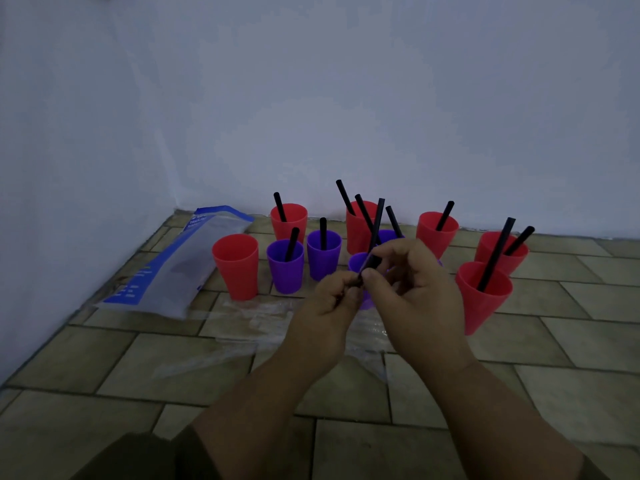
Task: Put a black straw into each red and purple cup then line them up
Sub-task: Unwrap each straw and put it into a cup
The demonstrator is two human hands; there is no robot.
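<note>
Your left hand (329,299) and right hand (415,285) both pinch one black straw (375,233), fingers clenched on its lower end. Behind your fingers a purple cup (358,263) is mostly hidden. Far left, the red cup (235,266) stands strawless.

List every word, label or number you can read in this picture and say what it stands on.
Blue and clear plastic bag, white print near its top: too blurred to read.
The same bag, white marks along the blue band near its lower end: too blurred to read.
Cups, straws, floor tiles and wall: no text visible.
</note>
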